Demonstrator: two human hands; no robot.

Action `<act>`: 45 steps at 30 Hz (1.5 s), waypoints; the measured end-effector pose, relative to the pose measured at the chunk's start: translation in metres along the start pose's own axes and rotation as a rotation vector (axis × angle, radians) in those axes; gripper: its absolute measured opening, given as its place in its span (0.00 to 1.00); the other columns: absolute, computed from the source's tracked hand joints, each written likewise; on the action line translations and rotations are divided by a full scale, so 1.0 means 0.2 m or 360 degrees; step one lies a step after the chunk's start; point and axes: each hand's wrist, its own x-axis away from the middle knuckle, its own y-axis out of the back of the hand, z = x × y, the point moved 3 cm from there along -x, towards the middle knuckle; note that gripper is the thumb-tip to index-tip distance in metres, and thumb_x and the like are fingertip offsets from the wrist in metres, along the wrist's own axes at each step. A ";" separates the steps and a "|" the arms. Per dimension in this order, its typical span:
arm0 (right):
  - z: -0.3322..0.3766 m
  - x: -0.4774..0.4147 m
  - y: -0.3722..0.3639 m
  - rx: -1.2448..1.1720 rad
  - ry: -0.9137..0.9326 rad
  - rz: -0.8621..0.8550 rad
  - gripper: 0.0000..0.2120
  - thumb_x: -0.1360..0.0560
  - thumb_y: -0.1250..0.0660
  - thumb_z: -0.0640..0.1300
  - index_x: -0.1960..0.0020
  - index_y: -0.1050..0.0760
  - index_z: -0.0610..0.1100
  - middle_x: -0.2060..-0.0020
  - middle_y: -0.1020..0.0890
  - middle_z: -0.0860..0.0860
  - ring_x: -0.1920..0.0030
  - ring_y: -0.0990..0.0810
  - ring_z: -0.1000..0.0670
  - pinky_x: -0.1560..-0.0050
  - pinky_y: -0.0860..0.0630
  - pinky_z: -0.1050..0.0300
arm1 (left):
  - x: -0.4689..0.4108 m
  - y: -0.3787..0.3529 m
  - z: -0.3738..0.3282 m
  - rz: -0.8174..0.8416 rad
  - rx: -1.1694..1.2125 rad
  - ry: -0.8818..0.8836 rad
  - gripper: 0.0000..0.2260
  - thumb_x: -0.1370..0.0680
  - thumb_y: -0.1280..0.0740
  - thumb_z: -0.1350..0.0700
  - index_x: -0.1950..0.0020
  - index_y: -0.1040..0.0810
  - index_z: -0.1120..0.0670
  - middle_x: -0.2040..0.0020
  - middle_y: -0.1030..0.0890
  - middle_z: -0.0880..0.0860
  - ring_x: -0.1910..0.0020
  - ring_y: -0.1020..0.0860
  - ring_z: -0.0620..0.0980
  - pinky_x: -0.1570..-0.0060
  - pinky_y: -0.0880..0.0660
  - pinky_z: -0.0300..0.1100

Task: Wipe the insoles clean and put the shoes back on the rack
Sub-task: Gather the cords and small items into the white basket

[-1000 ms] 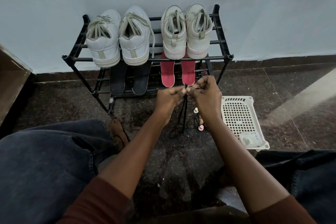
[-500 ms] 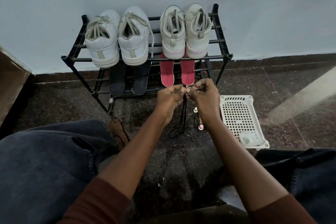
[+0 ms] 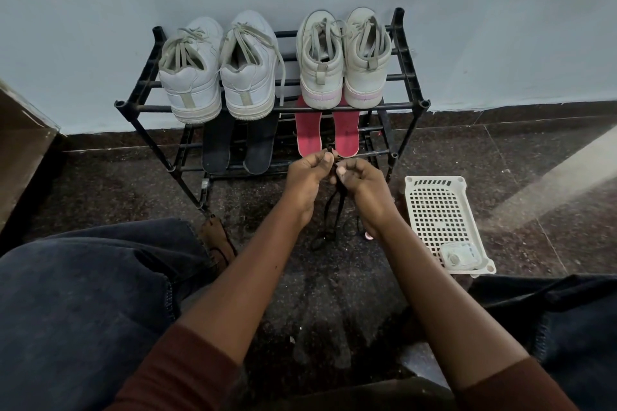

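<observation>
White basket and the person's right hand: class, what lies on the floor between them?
In the head view, only bare dark floor separates the white basket from the right hand; a small pink-tipped item peeks out beside the wrist.

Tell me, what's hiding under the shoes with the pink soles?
Under the pink-soled shoes, on the rack's lower shelf, lie two pink insoles, pointing toward the wall. Their far ends are covered by the shoes above, so those parts cannot be seen.
</observation>
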 end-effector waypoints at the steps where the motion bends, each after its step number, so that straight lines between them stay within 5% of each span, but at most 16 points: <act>1: 0.00 0.00 0.00 0.0001 -0.0011 0.0024 0.08 0.23 0.40 0.35 0.57 0.25 0.43 0.66 0.23 0.48 0.62 0.25 0.52 0.52 0.28 0.56 | 0.00 0.00 -0.01 0.0002 0.0054 0.0000 0.08 0.19 0.40 0.59 0.50 0.22 0.59 0.57 0.20 0.48 0.59 0.23 0.42 0.60 0.25 0.33; 3: -0.01 0.01 0.00 0.0035 -0.0034 0.0090 0.09 0.22 0.40 0.35 0.59 0.24 0.42 0.68 0.24 0.49 0.66 0.26 0.53 0.55 0.29 0.57 | 0.00 0.00 -0.02 -0.0012 0.0251 0.0018 0.08 0.18 0.42 0.59 0.53 0.25 0.56 0.57 0.20 0.50 0.60 0.22 0.44 0.65 0.23 0.36; 9: -0.05 -0.01 0.06 0.0154 -0.0145 0.0150 0.09 0.22 0.39 0.36 0.52 0.21 0.37 0.70 0.26 0.49 0.69 0.32 0.54 0.65 0.34 0.64 | -0.03 0.05 -0.05 -0.0168 0.0561 0.0013 0.09 0.17 0.44 0.59 0.56 0.28 0.54 0.64 0.26 0.49 0.67 0.25 0.43 0.58 0.22 0.44; 18: -0.05 -0.04 0.21 0.0316 -0.0249 0.0036 0.08 0.25 0.35 0.34 0.49 0.19 0.38 0.72 0.20 0.58 0.71 0.25 0.64 0.66 0.30 0.71 | -0.06 0.20 -0.10 -0.0406 0.0691 -0.0057 0.13 0.17 0.49 0.65 0.57 0.32 0.54 0.66 0.33 0.49 0.74 0.36 0.41 0.74 0.37 0.32; 22: -0.04 -0.04 0.21 0.0593 -0.0199 -0.0090 0.07 0.27 0.32 0.38 0.54 0.17 0.46 0.61 0.16 0.51 0.60 0.21 0.57 0.58 0.28 0.65 | -0.04 0.19 -0.09 -0.0343 0.0073 -0.0123 0.11 0.17 0.48 0.63 0.39 0.34 0.51 0.59 0.30 0.50 0.69 0.33 0.42 0.70 0.34 0.34; 24: -0.03 -0.04 0.20 0.0733 -0.0152 -0.0097 0.06 0.27 0.31 0.39 0.53 0.17 0.45 0.58 0.15 0.49 0.56 0.20 0.54 0.53 0.25 0.61 | -0.03 0.15 -0.08 -0.0091 -0.0537 -0.0236 0.19 0.17 0.46 0.57 0.28 0.42 0.42 0.39 0.29 0.52 0.49 0.28 0.46 0.51 0.30 0.43; 25: -0.03 -0.04 0.19 0.0766 -0.0124 -0.0089 0.06 0.28 0.30 0.40 0.53 0.17 0.45 0.57 0.15 0.50 0.54 0.19 0.53 0.50 0.25 0.60 | -0.02 0.12 -0.06 0.0059 -0.0879 -0.0283 0.19 0.17 0.45 0.53 0.27 0.41 0.39 0.32 0.34 0.54 0.40 0.32 0.48 0.42 0.34 0.45; 28: 0.00 -0.05 0.17 0.0731 -0.0043 -0.0090 0.05 0.30 0.29 0.40 0.56 0.16 0.47 0.59 0.15 0.51 0.54 0.18 0.53 0.47 0.23 0.56 | -0.02 0.07 0.02 0.0320 -0.1456 -0.0195 0.14 0.20 0.40 0.48 0.35 0.25 0.43 0.35 0.38 0.60 0.33 0.36 0.57 0.34 0.37 0.46; 34: -0.02 -0.03 0.17 0.0489 -0.0151 -0.0104 0.07 0.30 0.29 0.36 0.63 0.19 0.46 0.63 0.16 0.47 0.58 0.18 0.48 0.52 0.22 0.54 | -0.01 0.06 0.09 0.0403 -0.1687 -0.0104 0.12 0.20 0.38 0.48 0.45 0.18 0.50 0.35 0.39 0.60 0.30 0.40 0.61 0.30 0.39 0.56; 37: -0.03 -0.03 0.17 0.0380 -0.0212 -0.0070 0.03 0.29 0.30 0.34 0.57 0.18 0.39 0.66 0.16 0.48 0.64 0.18 0.55 0.61 0.23 0.65 | -0.01 0.07 0.10 0.0385 -0.1691 -0.0102 0.10 0.20 0.38 0.49 0.52 0.18 0.50 0.36 0.39 0.57 0.30 0.41 0.60 0.31 0.39 0.58; 40: -0.05 -0.03 0.18 0.0346 -0.0268 -0.0088 0.04 0.28 0.31 0.34 0.55 0.18 0.38 0.68 0.17 0.51 0.69 0.20 0.59 0.68 0.26 0.70 | -0.04 0.09 0.09 0.0216 -0.1782 -0.0175 0.10 0.20 0.38 0.49 0.52 0.19 0.50 0.36 0.39 0.56 0.31 0.40 0.58 0.31 0.40 0.54; 45: -0.07 -0.05 0.25 0.0296 -0.0327 -0.0211 0.05 0.28 0.32 0.34 0.54 0.18 0.38 0.68 0.17 0.50 0.67 0.20 0.56 0.63 0.24 0.66 | -0.06 0.17 0.09 -0.0083 -0.1876 -0.0202 0.11 0.19 0.39 0.49 0.51 0.18 0.50 0.35 0.37 0.56 0.34 0.38 0.56 0.37 0.39 0.50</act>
